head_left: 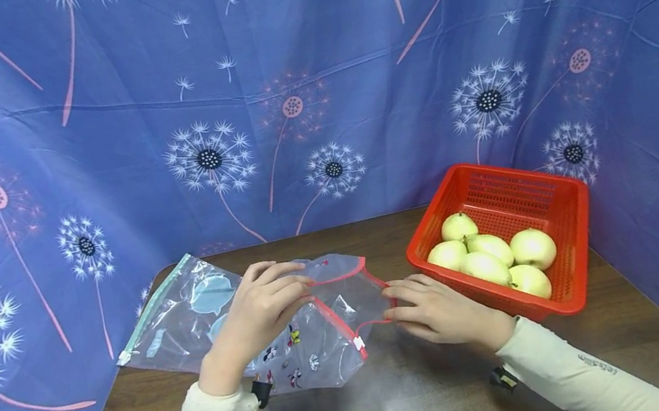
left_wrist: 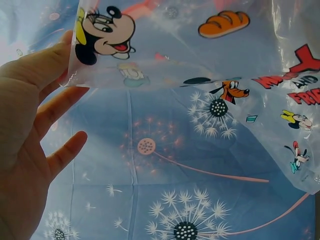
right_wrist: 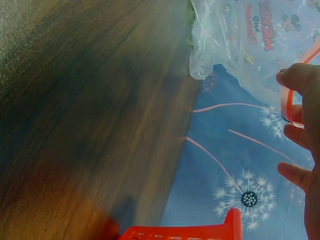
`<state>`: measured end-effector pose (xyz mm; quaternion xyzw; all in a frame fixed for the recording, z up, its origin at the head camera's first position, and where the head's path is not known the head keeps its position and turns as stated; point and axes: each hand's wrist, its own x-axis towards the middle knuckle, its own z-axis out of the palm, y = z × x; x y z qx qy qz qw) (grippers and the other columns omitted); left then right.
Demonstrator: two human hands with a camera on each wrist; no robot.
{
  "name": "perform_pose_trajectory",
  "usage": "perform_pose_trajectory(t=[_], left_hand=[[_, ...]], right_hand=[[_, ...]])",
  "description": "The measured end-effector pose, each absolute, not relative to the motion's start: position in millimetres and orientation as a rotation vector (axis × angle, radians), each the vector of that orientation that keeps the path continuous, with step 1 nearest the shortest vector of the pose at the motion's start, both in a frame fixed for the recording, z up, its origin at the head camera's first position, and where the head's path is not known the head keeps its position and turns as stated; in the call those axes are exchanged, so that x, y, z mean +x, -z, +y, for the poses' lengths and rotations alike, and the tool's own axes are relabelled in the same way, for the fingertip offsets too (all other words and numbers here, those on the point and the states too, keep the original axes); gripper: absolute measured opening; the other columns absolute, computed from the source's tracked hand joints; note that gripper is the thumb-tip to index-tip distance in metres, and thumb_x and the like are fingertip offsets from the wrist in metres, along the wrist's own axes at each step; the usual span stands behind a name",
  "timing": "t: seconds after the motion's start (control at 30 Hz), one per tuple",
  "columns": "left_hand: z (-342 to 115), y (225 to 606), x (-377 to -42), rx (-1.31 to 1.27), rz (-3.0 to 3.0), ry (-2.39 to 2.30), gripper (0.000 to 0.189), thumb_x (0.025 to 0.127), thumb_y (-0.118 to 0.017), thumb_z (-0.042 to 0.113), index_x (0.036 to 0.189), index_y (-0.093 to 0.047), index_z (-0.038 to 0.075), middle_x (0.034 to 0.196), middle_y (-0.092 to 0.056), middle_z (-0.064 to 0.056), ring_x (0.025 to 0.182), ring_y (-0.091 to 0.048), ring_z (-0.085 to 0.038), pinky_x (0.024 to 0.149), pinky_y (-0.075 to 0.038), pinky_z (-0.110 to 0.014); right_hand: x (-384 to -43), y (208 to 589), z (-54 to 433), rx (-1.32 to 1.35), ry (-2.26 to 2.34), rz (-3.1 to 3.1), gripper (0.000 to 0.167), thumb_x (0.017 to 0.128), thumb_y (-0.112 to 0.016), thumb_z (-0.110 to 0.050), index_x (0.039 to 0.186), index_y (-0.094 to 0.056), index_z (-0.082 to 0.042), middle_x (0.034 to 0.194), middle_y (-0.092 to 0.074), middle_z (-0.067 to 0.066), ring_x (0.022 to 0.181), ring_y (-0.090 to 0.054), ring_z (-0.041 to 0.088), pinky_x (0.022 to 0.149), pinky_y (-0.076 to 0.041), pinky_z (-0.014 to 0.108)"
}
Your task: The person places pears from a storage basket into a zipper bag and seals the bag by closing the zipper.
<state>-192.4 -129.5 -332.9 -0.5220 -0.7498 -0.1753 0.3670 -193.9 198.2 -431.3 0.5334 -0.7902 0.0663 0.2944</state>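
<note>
A clear zip bag (head_left: 336, 364) with a red zip edge and cartoon prints is held up between both hands, its mouth spread apart. My left hand (head_left: 270, 302) pinches the bag near the red edge; in the left wrist view, thumb and forefinger hold the printed plastic (left_wrist: 165, 45) while other fingers stand off it. With thumb and fingers, my right hand (head_left: 441, 310) grips the red zip strip (right_wrist: 287, 102) at the mouth's right side. A white slider (head_left: 359, 343) sits at the strip's near end. Left of it lies a second clear bag (head_left: 174, 333) with a green zip edge.
At the right, a red plastic basket (head_left: 581, 243) holds several pale yellow-green round fruits (head_left: 533, 249). It stands close beyond my right hand and wrist. The brown wooden table (head_left: 401, 397) meets a blue dandelion-print cloth (head_left: 286, 23) at its back and sides.
</note>
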Motion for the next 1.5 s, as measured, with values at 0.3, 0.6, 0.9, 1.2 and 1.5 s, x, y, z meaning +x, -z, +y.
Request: perform_pose_trajectory(t=[0.3,0.6,0.9,1.2,1.5], left_hand=[[-125.4,336.1,-194.8,-1.333,-1.916,0.457,0.022,0.073,-0.085,0.008,0.085,-0.067,0.012,0.086,-0.073,0.004,0.104,-0.068,-0.024,0.088,-0.047,-0.049],[-122.6,338.6,-196.3,-1.330,-1.909,0.457,0.023,0.073,-0.085,0.006,0.085,-0.066,0.012,0.088,-0.074,0.003,0.104,-0.067,-0.024,0.087,-0.048,-0.050],[-121.6,341.0,-196.3,-1.329,-1.929,0.487,0.024,0.072,-0.086,0.006,0.085,-0.067,0.012,0.085,-0.073,0.004,0.104,-0.068,-0.024,0.088,-0.048,-0.050],[-121.5,344.1,-197.5,-1.332,-1.933,0.478,0.024,0.074,-0.085,0.008,0.088,-0.067,0.013,0.089,-0.073,0.004,0.105,-0.067,-0.022,0.088,-0.047,-0.050],[-122.3,345.1,-197.5,-1.338,-1.949,0.495,0.024,0.074,-0.086,0.006,0.088,-0.067,0.013,0.091,-0.073,0.004,0.105,-0.067,-0.022,0.089,-0.047,-0.050]], right_hand=[[-192.7,421.2,199.6,1.431,-0.153,-2.105,0.023,0.098,-0.058,-0.025,0.115,-0.070,-0.015,0.125,-0.062,0.009,0.118,-0.056,0.029,0.097,-0.044,0.046],[-190.5,396.5,206.6,1.443,-0.185,-2.096,0.025,0.098,-0.053,-0.022,0.117,-0.068,-0.015,0.123,-0.062,0.011,0.116,-0.055,0.031,0.097,-0.044,0.049],[-197.6,379.1,234.0,1.306,-0.166,-2.122,0.039,0.106,-0.038,-0.036,0.117,-0.067,-0.013,0.123,-0.062,0.014,0.115,-0.056,0.034,0.095,-0.042,0.050],[-207.4,382.0,274.8,1.097,-0.151,-2.296,0.036,0.099,-0.052,-0.034,0.125,-0.063,-0.012,0.125,-0.059,0.018,0.115,-0.052,0.037,0.089,-0.042,0.057],[-208.5,391.3,303.5,0.866,-0.152,-2.484,0.049,0.082,-0.077,-0.020,0.128,-0.061,-0.014,0.129,-0.056,0.020,0.114,-0.051,0.040,0.087,-0.040,0.057]])
